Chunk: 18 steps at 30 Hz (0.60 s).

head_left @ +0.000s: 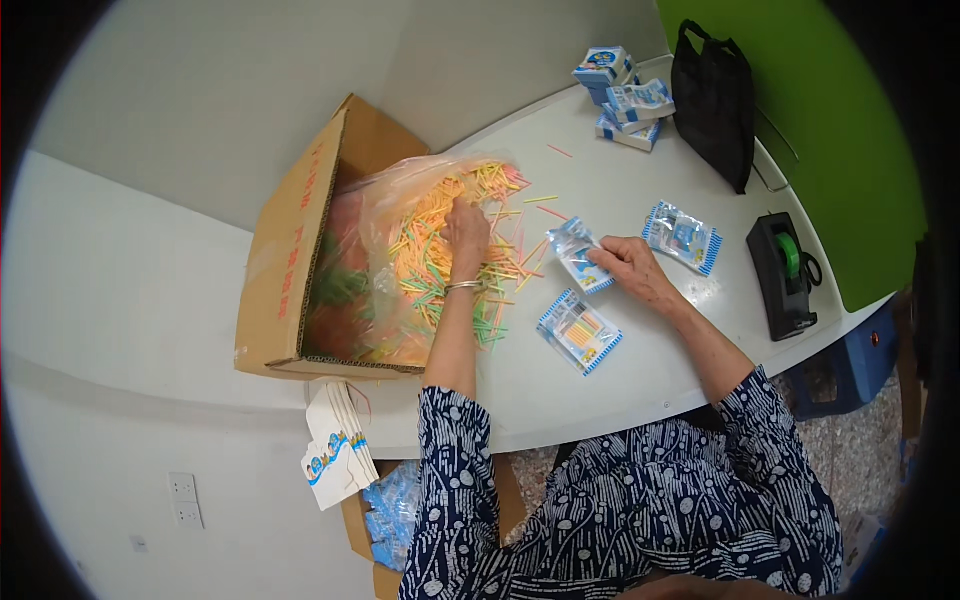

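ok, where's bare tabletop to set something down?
Bare: between the stacked packages and rightmost packet; between the stick-filled packet and the table's front edge. Crowded: loose coloured sticks around the left hand beside the carton.

A navy top (640, 500) bears a white print of streaky dashes, small ovals and curving lines. Its left sleeve (452, 480) and right sleeve (785, 450) share the print, ending on the forearms (715, 350). Beyond the top's left cuff (455, 400), a slim, shiny bangle (463, 286) rings the wrist (466, 268).
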Each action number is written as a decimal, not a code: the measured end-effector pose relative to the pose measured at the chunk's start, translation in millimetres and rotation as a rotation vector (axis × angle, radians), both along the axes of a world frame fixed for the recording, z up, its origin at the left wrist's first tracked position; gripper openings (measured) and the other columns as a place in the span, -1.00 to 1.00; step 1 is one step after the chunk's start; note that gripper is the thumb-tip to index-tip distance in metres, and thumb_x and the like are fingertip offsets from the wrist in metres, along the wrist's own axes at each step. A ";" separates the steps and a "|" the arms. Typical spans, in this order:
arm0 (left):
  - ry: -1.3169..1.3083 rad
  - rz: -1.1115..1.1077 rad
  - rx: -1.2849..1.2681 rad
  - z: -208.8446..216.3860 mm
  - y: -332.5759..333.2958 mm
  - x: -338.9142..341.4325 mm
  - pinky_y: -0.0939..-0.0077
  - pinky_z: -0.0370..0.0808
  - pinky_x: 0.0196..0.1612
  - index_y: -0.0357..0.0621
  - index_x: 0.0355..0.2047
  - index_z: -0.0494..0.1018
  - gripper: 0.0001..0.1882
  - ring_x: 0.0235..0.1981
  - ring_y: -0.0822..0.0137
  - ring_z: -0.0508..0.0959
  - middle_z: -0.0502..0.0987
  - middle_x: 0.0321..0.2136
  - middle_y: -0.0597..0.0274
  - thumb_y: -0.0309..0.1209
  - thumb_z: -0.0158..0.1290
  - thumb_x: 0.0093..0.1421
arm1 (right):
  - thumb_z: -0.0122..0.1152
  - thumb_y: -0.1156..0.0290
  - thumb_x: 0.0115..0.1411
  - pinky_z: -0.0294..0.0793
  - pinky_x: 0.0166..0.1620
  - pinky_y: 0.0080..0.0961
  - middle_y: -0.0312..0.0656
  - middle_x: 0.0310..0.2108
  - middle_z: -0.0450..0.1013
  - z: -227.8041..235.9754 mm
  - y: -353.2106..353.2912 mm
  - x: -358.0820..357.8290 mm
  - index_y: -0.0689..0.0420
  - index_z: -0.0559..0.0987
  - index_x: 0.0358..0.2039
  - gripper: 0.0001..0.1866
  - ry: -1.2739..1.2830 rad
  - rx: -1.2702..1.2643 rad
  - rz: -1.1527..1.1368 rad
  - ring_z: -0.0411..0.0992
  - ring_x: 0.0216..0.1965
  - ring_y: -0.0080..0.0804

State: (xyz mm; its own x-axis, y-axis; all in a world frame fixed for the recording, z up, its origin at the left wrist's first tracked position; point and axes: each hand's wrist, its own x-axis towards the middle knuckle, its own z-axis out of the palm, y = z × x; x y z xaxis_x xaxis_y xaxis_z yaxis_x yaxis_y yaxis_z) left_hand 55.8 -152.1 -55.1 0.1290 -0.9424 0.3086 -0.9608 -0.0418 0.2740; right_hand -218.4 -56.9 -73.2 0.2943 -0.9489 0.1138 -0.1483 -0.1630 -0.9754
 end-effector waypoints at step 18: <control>1.895 -0.346 -0.158 9.0 100.8 -77.5 0.38 0.47 -0.10 -0.31 -0.24 0.23 -0.86 -0.22 0.26 0.48 0.44 -0.27 0.03 -0.47 -0.13 0.27 | -0.11 0.42 0.31 0.42 -0.04 -0.43 -0.13 -0.27 0.42 -3.6 -21.1 132.5 0.24 0.40 -0.25 -0.84 -1.431 0.717 -0.102 0.40 -0.21 -0.38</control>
State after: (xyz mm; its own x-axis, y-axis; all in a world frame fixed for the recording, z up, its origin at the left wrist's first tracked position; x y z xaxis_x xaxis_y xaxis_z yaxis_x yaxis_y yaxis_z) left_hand -21.8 -51.2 -46.2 0.1890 -0.9783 0.0846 0.5856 0.1814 0.7900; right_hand -85.9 -78.0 -76.9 0.2772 -0.9331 -0.2290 0.9294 0.3209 -0.1824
